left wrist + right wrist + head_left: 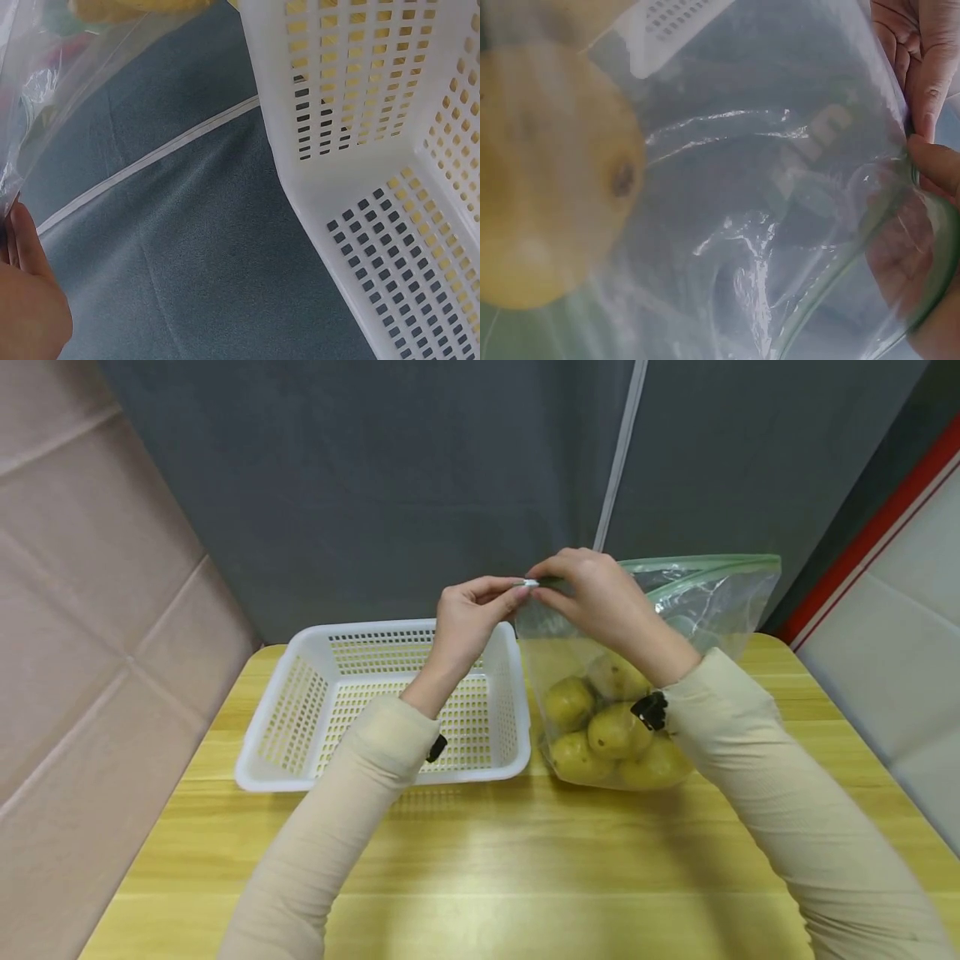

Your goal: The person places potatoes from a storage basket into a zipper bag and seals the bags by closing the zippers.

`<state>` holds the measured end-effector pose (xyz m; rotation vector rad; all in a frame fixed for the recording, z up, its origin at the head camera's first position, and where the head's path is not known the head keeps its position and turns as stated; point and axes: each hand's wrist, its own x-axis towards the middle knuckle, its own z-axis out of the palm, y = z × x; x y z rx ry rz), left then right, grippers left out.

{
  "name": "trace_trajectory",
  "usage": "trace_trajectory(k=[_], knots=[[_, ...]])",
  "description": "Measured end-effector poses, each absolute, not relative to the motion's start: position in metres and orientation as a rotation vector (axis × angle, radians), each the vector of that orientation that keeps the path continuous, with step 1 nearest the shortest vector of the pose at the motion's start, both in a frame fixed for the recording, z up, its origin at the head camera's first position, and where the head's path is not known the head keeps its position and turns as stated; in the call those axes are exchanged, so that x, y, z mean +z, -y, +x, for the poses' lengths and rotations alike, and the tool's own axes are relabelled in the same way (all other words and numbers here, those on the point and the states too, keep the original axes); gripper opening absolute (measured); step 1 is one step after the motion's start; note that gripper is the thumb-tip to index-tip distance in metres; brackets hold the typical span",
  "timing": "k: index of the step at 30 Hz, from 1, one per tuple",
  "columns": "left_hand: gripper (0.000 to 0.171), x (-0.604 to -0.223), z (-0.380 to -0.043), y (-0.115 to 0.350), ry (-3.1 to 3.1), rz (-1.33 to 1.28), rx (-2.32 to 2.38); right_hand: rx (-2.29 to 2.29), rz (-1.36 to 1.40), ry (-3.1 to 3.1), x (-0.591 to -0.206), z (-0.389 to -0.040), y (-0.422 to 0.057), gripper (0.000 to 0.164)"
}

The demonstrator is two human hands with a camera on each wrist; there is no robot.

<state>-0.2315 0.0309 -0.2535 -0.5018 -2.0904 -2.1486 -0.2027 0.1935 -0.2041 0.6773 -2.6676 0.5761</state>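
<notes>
A clear zip-top bag [697, 614] with a green closure strip stands on the table, holding several yellow pears [617, 729]. My left hand [468, 618] pinches the bag's top left corner, where a small white piece shows. Right beside it, my right hand [600, 597] pinches the green strip between thumb and fingers. To the right of that grip, the bag's mouth gapes. Close up in the right wrist view, one pear [555, 176] shows a brown spot through the plastic, and the thumb [934, 161] presses the strip near the left fingers.
A white slotted plastic basket [258, 735] sits on the wooden table [480, 877] left of the bag, below my left forearm. A grey curtain [375, 502] hangs behind the table. Padded pink panels [97, 652] line the left side, and a white wall [900, 635] the right.
</notes>
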Motion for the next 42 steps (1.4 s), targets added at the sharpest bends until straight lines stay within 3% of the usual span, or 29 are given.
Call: trace_trajectory(k=[42], knots=[[0.021, -0.257, -0.231, -0.033, 2.132, -0.478, -2.058, 0.568, 0.605, 2.693, -0.206, -0.201, -0.204, 0.024]])
